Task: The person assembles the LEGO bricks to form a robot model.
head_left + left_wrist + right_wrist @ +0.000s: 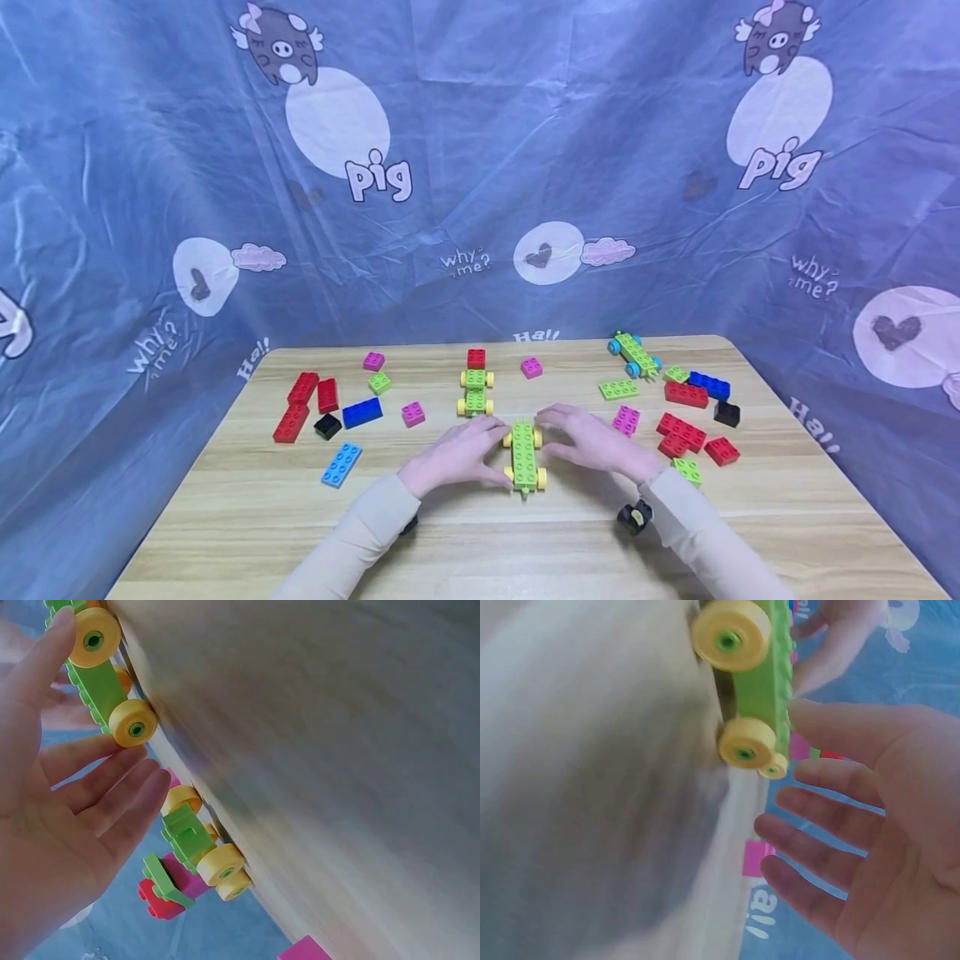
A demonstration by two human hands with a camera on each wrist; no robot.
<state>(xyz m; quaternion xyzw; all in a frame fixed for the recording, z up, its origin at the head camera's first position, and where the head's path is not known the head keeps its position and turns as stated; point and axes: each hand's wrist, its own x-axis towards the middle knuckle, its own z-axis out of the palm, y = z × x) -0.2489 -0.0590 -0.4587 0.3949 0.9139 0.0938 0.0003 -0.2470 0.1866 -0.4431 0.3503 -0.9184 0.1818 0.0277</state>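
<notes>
A long green toy car base [523,454] with yellow wheels stands on the table between the two hands. My left hand [461,454] is along its left side; in the left wrist view the thumb [52,656] lies by one wheel and the index finger touches another. On the opposite side, my right hand [592,437] is beside the front wheel, its fingers [817,840] spread and gently bent, holding nothing. Just beyond is a second green base [476,392] with yellow wheels; the left wrist view shows a red brick [159,901] stacked at its far end.
At left lie red bricks [291,423], a dark blue brick [363,412], a black brick [327,427] and a light-blue plate [342,465]. A blue-wheeled green base [635,354] is at back right, near several red, blue, green and magenta bricks. A patterned blue cloth [480,208] hangs behind.
</notes>
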